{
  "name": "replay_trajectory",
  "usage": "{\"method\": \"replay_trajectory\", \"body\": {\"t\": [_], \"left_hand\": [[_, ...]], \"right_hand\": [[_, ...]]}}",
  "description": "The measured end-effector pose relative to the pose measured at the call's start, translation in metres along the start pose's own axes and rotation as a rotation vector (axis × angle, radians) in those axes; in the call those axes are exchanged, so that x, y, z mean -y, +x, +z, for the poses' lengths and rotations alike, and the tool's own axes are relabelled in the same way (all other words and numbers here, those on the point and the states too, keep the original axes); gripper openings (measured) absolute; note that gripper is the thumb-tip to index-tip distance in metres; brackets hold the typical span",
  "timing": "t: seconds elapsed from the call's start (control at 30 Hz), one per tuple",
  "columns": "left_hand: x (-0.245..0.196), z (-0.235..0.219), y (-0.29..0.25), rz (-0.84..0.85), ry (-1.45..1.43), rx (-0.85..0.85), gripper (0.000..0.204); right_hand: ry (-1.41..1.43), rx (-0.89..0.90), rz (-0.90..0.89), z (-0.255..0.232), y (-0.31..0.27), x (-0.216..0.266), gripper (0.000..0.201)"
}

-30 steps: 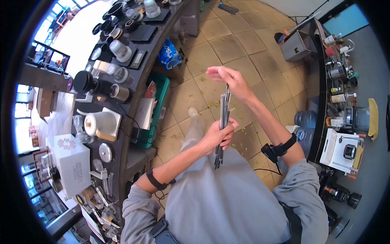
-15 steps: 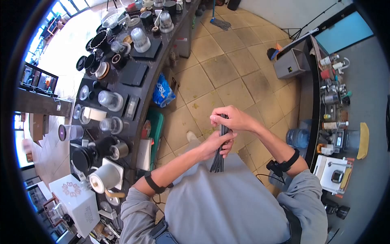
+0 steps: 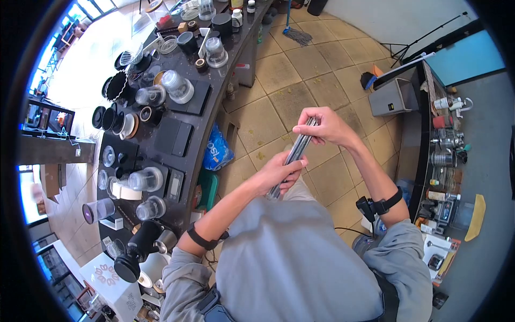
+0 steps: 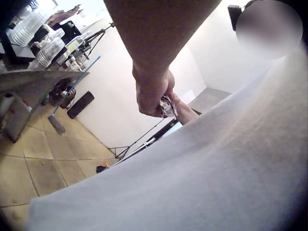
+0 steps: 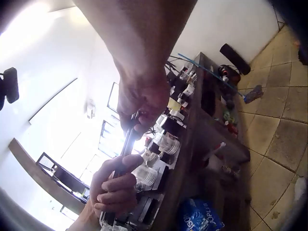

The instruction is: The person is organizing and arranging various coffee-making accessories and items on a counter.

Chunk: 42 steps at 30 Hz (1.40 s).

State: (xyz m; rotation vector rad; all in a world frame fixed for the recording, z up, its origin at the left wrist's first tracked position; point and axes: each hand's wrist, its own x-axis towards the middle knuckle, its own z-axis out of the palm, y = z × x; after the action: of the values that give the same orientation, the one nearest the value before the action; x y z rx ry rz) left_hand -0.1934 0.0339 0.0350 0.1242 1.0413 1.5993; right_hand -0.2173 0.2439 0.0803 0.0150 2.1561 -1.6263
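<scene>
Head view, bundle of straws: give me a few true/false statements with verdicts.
1. The left hand grips the lower part of the bundle of straws. True.
2. The right hand hangs free at the person's side. False: it pinches the bundle's upper end.
3. The bundle lies on the counter. False: it is held in the air above the tiled floor.
4. A blue packet sits on the floor beside the counter. True.
</scene>
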Motion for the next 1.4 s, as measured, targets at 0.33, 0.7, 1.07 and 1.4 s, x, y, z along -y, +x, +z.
{"method": "replay_trajectory", "body": {"t": [0.33,0.7,1.07,1.4], "left_hand": [[-0.116,-0.026,0.176,-0.096,0.051,-0.106,0.047],[-0.274,-0.055,0.316,-0.026,0.431,-0.135,0.031],[-0.441,-0.166,0.419,0.047,0.648,-0.072,0.042],[-0.56,-0.264,0.445,0.428,0.351,-0.503,0.034]], "right_hand": [[0.084,0.313,-0.03,-0.17,0.13,-0.01,0.022],[0.063,0.441,-0.094,-0.345,0.236,0.013,0.016],[-0.071,0.276,-0.135,-0.494,0.41,0.08,0.01],[-0.323,-0.02,-0.513,-0.631,0.634,0.252,0.008]]}}
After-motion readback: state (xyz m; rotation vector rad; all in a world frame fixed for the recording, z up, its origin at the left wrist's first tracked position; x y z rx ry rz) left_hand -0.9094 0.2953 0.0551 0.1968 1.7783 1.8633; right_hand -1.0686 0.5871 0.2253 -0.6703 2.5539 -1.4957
